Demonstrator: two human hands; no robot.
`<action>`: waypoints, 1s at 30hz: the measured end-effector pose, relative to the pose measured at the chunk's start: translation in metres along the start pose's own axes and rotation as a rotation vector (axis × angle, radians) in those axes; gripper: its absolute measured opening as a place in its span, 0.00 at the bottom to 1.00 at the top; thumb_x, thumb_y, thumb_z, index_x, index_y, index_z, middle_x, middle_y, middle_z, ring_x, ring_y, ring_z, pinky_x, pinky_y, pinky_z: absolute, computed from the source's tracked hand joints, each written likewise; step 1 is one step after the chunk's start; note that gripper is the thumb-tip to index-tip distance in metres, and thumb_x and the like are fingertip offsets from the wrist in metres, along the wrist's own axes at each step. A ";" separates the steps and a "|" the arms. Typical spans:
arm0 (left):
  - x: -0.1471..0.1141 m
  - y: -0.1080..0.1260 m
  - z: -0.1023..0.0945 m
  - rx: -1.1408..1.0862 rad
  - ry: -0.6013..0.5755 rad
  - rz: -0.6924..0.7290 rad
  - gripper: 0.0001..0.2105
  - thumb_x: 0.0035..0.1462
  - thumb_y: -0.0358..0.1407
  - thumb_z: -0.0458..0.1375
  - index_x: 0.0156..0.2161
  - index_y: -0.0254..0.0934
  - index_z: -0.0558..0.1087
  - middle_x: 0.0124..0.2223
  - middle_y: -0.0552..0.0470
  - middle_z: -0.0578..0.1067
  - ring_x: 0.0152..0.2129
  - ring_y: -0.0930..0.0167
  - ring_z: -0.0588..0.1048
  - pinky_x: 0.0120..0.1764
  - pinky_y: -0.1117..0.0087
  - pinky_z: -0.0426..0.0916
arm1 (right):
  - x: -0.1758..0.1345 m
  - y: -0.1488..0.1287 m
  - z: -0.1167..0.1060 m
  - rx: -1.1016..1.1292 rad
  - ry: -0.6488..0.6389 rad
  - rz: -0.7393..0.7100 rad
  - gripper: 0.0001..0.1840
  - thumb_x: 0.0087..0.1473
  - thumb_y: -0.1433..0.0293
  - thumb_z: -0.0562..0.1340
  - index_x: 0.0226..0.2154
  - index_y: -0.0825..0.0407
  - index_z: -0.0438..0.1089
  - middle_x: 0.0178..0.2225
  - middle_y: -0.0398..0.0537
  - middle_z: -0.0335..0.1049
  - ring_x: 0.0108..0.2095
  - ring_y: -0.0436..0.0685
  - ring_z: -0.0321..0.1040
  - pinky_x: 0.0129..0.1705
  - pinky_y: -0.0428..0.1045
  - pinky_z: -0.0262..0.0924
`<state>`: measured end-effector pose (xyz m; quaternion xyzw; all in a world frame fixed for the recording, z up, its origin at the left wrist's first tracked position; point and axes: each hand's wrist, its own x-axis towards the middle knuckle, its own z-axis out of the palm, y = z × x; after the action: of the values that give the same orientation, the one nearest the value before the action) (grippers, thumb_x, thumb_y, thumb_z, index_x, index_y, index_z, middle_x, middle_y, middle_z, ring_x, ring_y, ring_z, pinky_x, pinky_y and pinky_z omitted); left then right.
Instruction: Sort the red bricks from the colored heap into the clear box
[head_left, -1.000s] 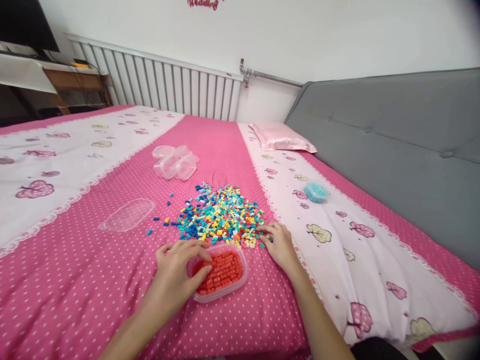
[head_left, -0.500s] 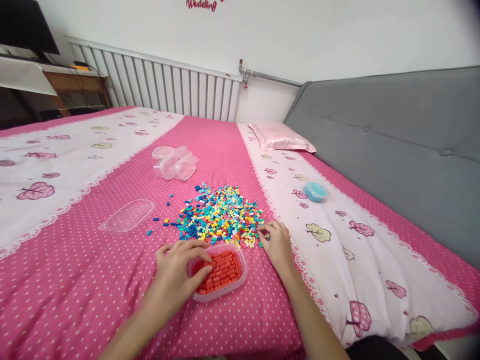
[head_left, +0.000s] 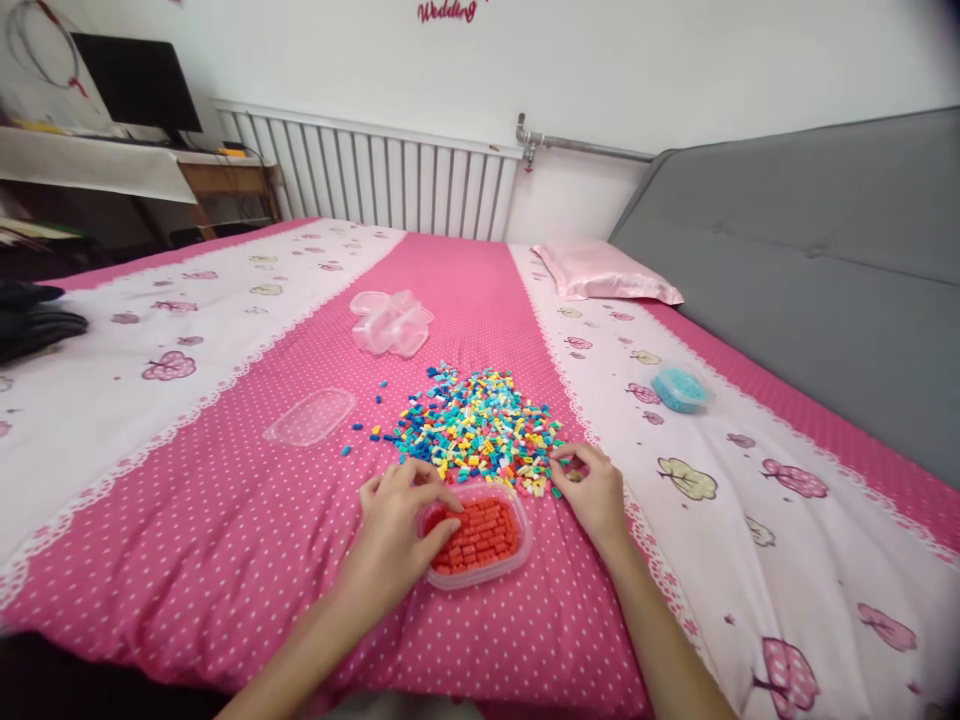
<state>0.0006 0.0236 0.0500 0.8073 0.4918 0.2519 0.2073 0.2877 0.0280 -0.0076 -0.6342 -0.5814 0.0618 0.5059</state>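
Clear tub (head_left: 480,540) brimming with red bricks (head_left: 480,533)

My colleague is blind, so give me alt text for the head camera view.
On a pink polka-dot bedspread, the left hand steadies a clear tub of red bricks while the right hand picks at a pile of mixed coloured bricks.
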 end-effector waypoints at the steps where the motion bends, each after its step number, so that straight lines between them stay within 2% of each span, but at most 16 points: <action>1: 0.000 0.000 0.000 0.013 0.012 0.004 0.05 0.55 0.32 0.64 0.35 0.45 0.81 0.46 0.50 0.76 0.47 0.59 0.72 0.51 0.52 0.60 | 0.000 -0.002 0.000 0.019 -0.025 0.000 0.09 0.51 0.66 0.63 0.33 0.49 0.79 0.32 0.49 0.77 0.30 0.58 0.70 0.33 0.52 0.68; 5: -0.001 0.003 -0.004 0.042 0.058 0.096 0.05 0.58 0.32 0.63 0.35 0.46 0.80 0.42 0.53 0.78 0.44 0.62 0.72 0.50 0.54 0.55 | 0.002 -0.007 -0.001 0.088 -0.087 0.035 0.14 0.54 0.63 0.62 0.38 0.48 0.82 0.39 0.52 0.80 0.38 0.61 0.75 0.33 0.52 0.69; 10: -0.003 0.008 -0.007 0.057 0.097 0.204 0.05 0.59 0.33 0.62 0.36 0.46 0.79 0.38 0.57 0.81 0.40 0.63 0.73 0.51 0.53 0.51 | 0.005 -0.011 -0.004 0.176 -0.115 0.136 0.14 0.55 0.60 0.64 0.38 0.50 0.82 0.38 0.53 0.82 0.35 0.61 0.78 0.37 0.54 0.72; 15: -0.003 0.007 -0.005 0.061 0.086 0.172 0.06 0.60 0.32 0.61 0.38 0.45 0.79 0.36 0.56 0.81 0.39 0.63 0.74 0.53 0.48 0.50 | 0.001 -0.044 -0.001 0.295 -0.176 0.158 0.12 0.53 0.60 0.66 0.36 0.49 0.80 0.37 0.50 0.83 0.38 0.60 0.79 0.43 0.54 0.72; 18: -0.004 0.009 -0.004 0.061 0.067 0.140 0.06 0.59 0.31 0.62 0.38 0.45 0.79 0.36 0.55 0.81 0.39 0.63 0.75 0.55 0.46 0.49 | -0.008 -0.076 0.002 0.333 -0.247 0.144 0.06 0.52 0.64 0.68 0.33 0.48 0.79 0.33 0.47 0.82 0.35 0.58 0.78 0.41 0.52 0.70; 21: -0.006 0.012 -0.005 0.056 0.056 0.100 0.06 0.59 0.31 0.62 0.38 0.45 0.80 0.36 0.55 0.81 0.39 0.63 0.75 0.56 0.44 0.49 | -0.019 -0.100 0.006 0.295 -0.327 0.058 0.03 0.53 0.70 0.67 0.31 0.47 0.79 0.31 0.45 0.81 0.33 0.57 0.76 0.38 0.51 0.68; 25: -0.007 0.015 -0.006 0.041 0.045 0.068 0.05 0.60 0.31 0.62 0.37 0.45 0.79 0.36 0.56 0.81 0.40 0.63 0.74 0.56 0.44 0.49 | -0.027 -0.108 0.012 0.220 -0.387 -0.054 0.08 0.51 0.77 0.67 0.29 0.47 0.78 0.32 0.44 0.80 0.35 0.58 0.74 0.41 0.52 0.65; 30: -0.007 0.015 -0.006 0.041 0.050 0.068 0.04 0.59 0.31 0.63 0.37 0.44 0.79 0.36 0.55 0.81 0.40 0.62 0.74 0.57 0.43 0.50 | -0.028 -0.102 0.015 0.130 -0.425 -0.025 0.11 0.50 0.80 0.68 0.27 0.47 0.77 0.30 0.42 0.79 0.35 0.58 0.74 0.43 0.54 0.62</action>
<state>0.0045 0.0112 0.0619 0.8211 0.4740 0.2687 0.1699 0.2001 -0.0054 0.0438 -0.5660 -0.6774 0.2250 0.4125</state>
